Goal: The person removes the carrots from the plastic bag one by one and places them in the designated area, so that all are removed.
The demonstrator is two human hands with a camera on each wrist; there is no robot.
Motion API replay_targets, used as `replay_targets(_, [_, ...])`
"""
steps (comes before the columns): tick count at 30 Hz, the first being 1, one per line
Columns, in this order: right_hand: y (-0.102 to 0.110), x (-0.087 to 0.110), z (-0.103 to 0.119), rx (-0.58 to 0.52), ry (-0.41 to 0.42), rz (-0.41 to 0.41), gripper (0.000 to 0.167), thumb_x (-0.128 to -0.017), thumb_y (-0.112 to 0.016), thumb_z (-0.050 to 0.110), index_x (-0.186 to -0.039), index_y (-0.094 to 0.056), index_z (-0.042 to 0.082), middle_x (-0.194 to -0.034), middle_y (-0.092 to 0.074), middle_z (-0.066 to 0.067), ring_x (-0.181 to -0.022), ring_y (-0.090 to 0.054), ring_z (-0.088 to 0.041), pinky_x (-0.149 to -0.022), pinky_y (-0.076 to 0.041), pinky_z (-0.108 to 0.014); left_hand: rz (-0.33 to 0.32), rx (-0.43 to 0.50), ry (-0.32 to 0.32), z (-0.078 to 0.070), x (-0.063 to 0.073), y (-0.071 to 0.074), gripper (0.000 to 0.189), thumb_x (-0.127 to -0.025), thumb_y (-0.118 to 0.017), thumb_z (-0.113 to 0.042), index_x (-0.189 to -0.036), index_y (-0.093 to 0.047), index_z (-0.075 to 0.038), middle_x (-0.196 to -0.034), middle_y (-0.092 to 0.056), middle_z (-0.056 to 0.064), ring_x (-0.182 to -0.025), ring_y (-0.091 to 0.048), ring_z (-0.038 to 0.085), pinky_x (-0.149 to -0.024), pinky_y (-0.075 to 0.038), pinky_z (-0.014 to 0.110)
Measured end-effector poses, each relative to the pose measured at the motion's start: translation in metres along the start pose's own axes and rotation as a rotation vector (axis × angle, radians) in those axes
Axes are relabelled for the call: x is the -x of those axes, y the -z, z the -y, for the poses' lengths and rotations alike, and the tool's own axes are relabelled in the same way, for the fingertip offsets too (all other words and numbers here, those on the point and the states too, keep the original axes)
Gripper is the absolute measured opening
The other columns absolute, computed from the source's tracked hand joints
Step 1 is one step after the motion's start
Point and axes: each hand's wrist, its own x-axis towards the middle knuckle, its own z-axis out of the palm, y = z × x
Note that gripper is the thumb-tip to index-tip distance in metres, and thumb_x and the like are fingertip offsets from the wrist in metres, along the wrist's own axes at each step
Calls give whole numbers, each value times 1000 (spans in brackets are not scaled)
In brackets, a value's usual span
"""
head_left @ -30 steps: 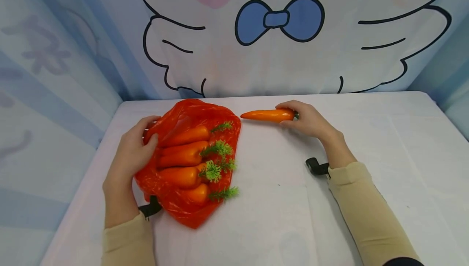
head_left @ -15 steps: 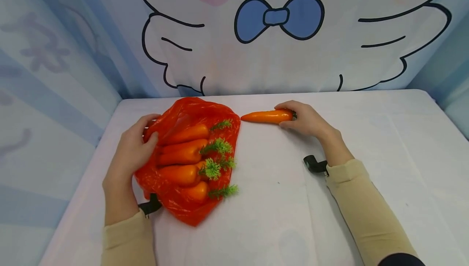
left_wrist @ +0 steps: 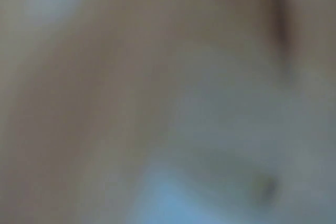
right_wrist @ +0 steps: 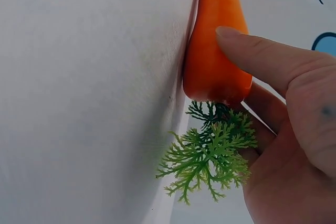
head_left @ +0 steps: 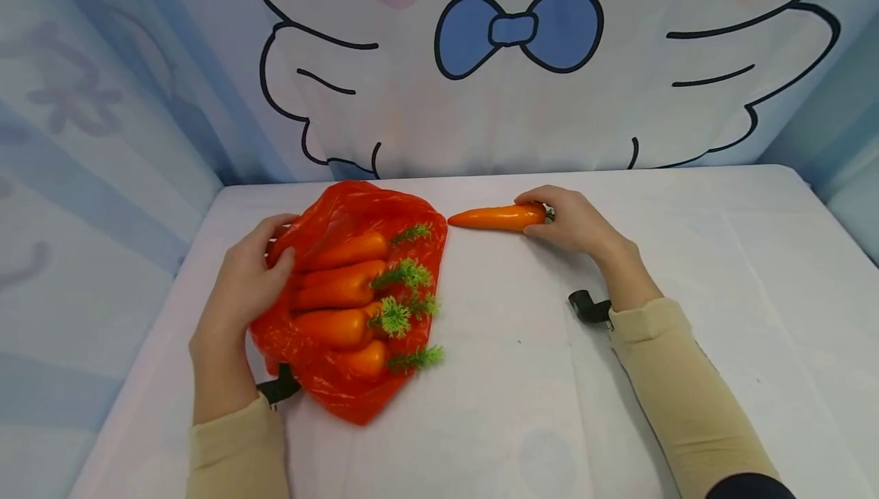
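Note:
My left hand (head_left: 249, 278) grips the left edge of a red plastic bag (head_left: 353, 205), thumb on top of the film. Several orange carrots (head_left: 343, 287) with green leafy tops lie side by side in the bag's mouth, leaves pointing right. Beyond them, my right hand (head_left: 573, 220) pinches one more carrot (head_left: 496, 217) by its thick end. Its tip points left, right at the bag's edge. From the right wrist, the thumb (right_wrist: 257, 51) presses on the carrot, and its green leaves (right_wrist: 207, 150) hang under the palm. The left wrist view is a blur.
A white cloth (head_left: 494, 407) covers the table under both hands. Behind its far edge hangs a curtain (head_left: 515, 117) printed with a blue bow tie. Another pale blue curtain (head_left: 89, 255) borders the left side. Small black cameras (head_left: 588, 307) sit at both wrists.
The head view has shifted slightly. Both hands keep their holds, and the bag and carrots stay in place on the table.

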Motion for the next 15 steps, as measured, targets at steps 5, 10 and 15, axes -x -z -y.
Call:
replay_targets(5, [0, 0, 0, 9, 10, 1, 46, -92, -71, 4, -136, -59, 3, -138, -56, -17, -128, -47, -35, -113, -32, -52, 1, -4, -2, -1, 1, 1, 47, -104, -48, -15, -150, -42, -9, -133, -54, 21, -111, -53, 39, -99, -45, 63])
replay_targets(10, [2, 1, 1, 14, 5, -5, 50, -91, -73, 6, -139, -58, 6, -141, -55, -16, -132, -45, -34, -114, -31, -52, -1, -2, -9, -1, 2, 0, 47, -103, -48, -14, -149, -43, -9, -132, -55, 21, -110, -53, 39, -98, -46, 62])
replay_targets(15, [6, 4, 3, -5, 15, -15, 53, -90, -75, 9, -140, -57, 7, -142, -54, -14, -133, -43, -33, -115, -29, -53, -6, -2, -11, -1, 2, 0, 47, -103, -48, -14, -149, -43, -9, -132, -55, 21, -109, -53, 38, -98, -46, 62])
